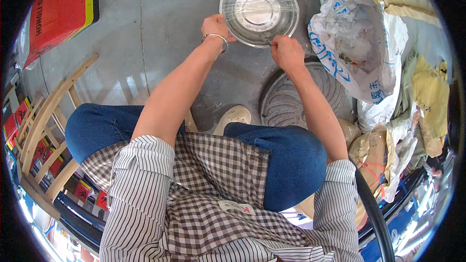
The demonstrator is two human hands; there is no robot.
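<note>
A round, shiny metal basin (257, 12) is in front of me over the grey floor. Clear film with fine wrinkles covers at least its far part. My left hand (216, 26), with a bracelet at the wrist, is closed on the basin's left rim. At the near right rim my right hand (287, 51) is closed in a pinch. Whether it grips the rim, the film or a small tool is hidden. A thin loop (307, 49) shows just beside its knuckles.
A white plastic bag (352, 43) of crumpled clear waste stands at the right. A dark ridged round mat (306, 97) lies nearer me. Sacks (429, 102) line the right side. Red boxes (63, 12) and a wooden chair (48, 111) are on the left.
</note>
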